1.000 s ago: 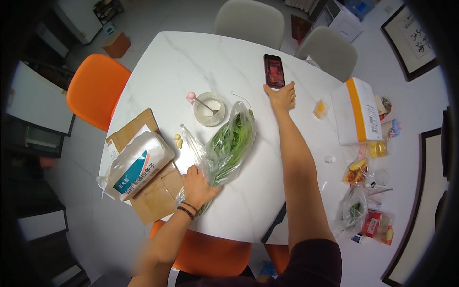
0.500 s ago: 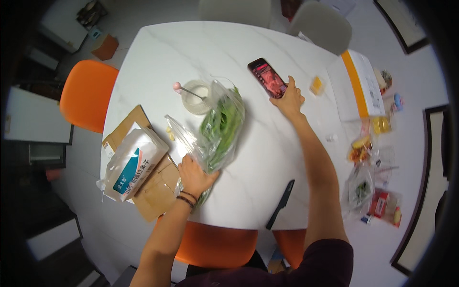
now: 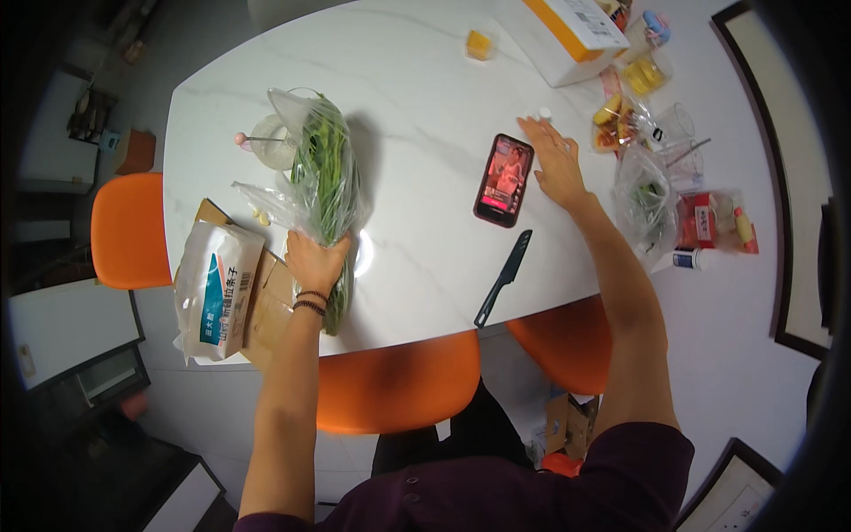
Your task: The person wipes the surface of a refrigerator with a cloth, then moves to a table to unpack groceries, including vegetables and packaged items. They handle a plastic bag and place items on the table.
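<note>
the left hand [image 3: 315,260] clasps long green stems [image 3: 324,160] in a clear plastic bag [image 3: 277,206] on the white marbled table [image 3: 425,115], perhaps steadying them; the right hand [image 3: 558,167], unclenched, is beside the black rectangular phone [image 3: 503,181].

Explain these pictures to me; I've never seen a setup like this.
There is no machine here, only a person's two bare hands. The view comes from a wide fisheye camera worn on the head, looking down, so straight edges bend. The left hand grips a clear bag of long greens. The right hand is open beside a phone. The white table also bears a dark knife, a glass bowl with a spoon, and a white package on cardboard.
</note>
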`<state>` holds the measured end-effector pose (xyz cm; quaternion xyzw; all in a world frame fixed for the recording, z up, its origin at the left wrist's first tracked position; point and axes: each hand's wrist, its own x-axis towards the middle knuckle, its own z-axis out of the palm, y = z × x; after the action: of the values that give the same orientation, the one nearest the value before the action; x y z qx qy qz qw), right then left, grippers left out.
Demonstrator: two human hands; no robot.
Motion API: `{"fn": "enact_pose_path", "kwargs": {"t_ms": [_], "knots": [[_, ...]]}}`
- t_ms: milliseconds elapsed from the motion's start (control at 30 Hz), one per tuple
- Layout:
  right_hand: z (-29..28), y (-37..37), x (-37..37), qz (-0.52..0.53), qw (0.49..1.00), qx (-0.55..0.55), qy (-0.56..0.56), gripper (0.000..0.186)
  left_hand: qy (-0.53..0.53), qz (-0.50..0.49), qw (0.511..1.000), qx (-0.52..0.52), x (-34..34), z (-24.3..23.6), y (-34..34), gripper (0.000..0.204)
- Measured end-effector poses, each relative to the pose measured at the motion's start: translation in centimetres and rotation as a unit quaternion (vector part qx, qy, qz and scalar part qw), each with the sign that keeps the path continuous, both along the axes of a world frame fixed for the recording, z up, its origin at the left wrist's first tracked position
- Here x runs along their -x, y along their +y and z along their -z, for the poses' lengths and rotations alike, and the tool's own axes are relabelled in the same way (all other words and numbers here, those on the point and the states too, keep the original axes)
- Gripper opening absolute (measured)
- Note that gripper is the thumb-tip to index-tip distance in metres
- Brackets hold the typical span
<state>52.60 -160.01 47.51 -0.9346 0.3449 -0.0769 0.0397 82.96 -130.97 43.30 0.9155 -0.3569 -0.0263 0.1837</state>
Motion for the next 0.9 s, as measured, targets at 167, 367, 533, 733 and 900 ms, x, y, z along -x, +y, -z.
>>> {"fn": "enact_pose_path", "kwargs": {"t_ms": [167, 367, 533, 733, 900], "knots": [[5.3, 9.3, 5.0, 0.228, 0.934, -0.035, -0.273, 0.065, 0.070, -0.022, 0.996, -0.047, 0.3, -1.6, -0.4, 0.058], [5.0, 22.6, 3.6, 0.349, 0.892, -0.200, -0.206, 0.042, 0.113, -0.010, 0.991, -0.065, 0.7, -2.6, 0.5, 0.074], [4.5, 23.6, 2.1, 0.318, 0.939, -0.111, -0.063, 0.043, 0.085, -0.011, 0.995, -0.057, 1.8, -2.7, 2.3, 0.089], [4.4, 21.7, 4.4, 0.343, 0.928, -0.145, -0.033, 0.034, 0.076, -0.020, 0.996, -0.053, 3.7, -3.8, 4.6, 0.100], [4.4, 19.0, 7.8, 0.370, 0.914, -0.161, -0.050, 0.033, 0.079, 0.014, 0.997, -0.012, 4.6, -4.3, 7.1, 0.109]]}}
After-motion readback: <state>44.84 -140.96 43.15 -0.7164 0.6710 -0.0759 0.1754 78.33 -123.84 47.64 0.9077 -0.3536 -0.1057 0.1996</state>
